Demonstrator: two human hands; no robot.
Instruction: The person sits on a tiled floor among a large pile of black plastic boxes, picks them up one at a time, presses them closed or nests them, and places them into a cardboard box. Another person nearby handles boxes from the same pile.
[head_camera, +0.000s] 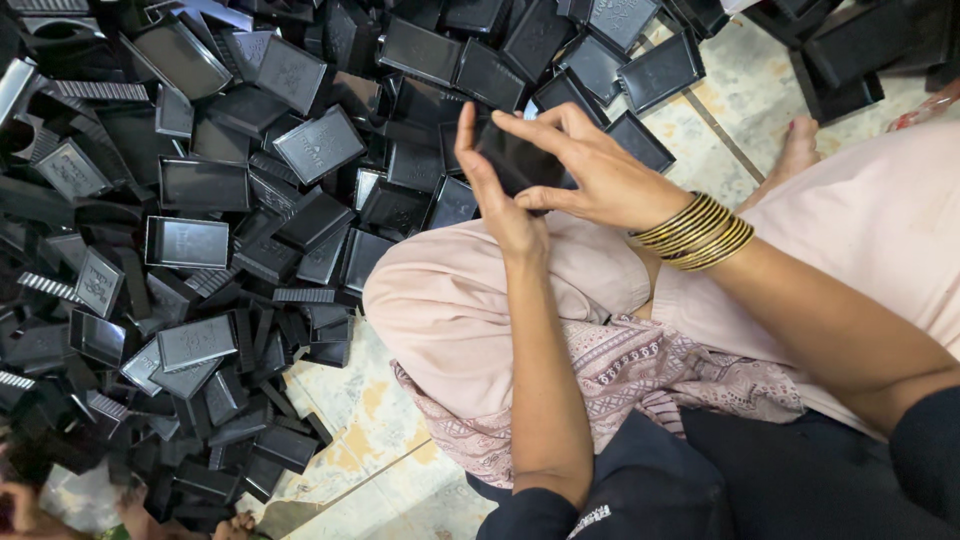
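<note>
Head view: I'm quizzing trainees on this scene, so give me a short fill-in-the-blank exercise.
1. Both hands hold one small ____ plastic piece.
2. The right hand has gold ____ at its wrist.
3. The pile of trays lies on the ____.
Missing words: black; bangles; floor

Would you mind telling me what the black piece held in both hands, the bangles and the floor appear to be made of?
Black piece: probably moulded plastic, matte with soft sheen, like the piled trays. Bangles: likely metal, gold-coloured with bright glints. Floor: looks like speckled stone or terrazzo tile, with straight joints and yellowish stains.
</note>
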